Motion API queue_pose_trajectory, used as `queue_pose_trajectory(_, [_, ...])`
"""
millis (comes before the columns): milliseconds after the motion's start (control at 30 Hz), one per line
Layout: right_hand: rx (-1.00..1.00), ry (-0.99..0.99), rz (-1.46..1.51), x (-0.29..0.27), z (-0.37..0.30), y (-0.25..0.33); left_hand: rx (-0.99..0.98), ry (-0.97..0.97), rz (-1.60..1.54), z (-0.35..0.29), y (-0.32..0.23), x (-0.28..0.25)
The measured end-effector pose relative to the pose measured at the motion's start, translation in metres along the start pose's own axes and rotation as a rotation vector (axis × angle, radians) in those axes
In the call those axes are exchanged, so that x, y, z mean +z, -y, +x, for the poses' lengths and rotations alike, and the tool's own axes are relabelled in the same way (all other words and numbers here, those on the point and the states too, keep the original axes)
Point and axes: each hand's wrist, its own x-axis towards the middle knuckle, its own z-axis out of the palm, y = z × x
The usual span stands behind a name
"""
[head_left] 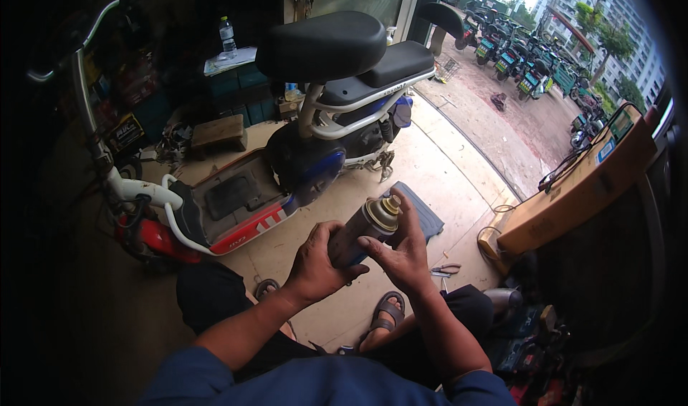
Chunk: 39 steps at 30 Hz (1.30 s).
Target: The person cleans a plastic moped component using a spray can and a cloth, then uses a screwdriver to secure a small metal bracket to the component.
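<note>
A spray can with a gold-coloured top is held up in front of me between both hands, tilted with its nozzle end up and to the right. My left hand is wrapped round the lower part of the can. My right hand grips its upper part, the thumb on the near side and a finger reaching up beside the nozzle. Beyond the can stands an electric scooter in white, red and blue with a black seat, not touched by either hand.
A dark flat panel lies on the floor past the can. Pliers lie right of my foot. An orange cabinet with cables stands at the right. At the back left are a wooden stool and a water bottle. Parked scooters stand outside.
</note>
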Motion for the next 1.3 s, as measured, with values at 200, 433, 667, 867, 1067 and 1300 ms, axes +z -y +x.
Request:
queue_pose_trajectory(200, [0.006, -0.055, 0.122, 0.006, 0.000, 0.002, 0.139, -0.131, 0.123, 0.000, -0.005, 0.001])
queue_pose_trajectory(433, [-0.094, -0.048, 0.403, -0.002, 0.001, 0.006, 0.037, 0.070, -0.198, 0.004, -0.004, -0.001])
queue_pose_trajectory(667, [-0.135, 0.021, 0.266, -0.013, 0.001, 0.007, 0.031, 0.214, -0.436, 0.001, -0.010, -0.006])
queue_pose_trajectory(867, [-0.048, 0.007, 0.136, -0.006, -0.003, 0.013, -0.125, 0.438, -0.799, -0.001, 0.001, -0.005])
queue_pose_trajectory(1067, [-0.122, -0.091, -0.029, -0.008, 0.001, 0.015, -0.089, 0.440, -0.780, 0.005, 0.009, 0.009])
queue_pose_trajectory(1300, [-0.299, -0.761, 0.176, -0.109, 0.020, 0.074, -0.426, 0.295, -0.760, 0.032, 0.036, 0.031])
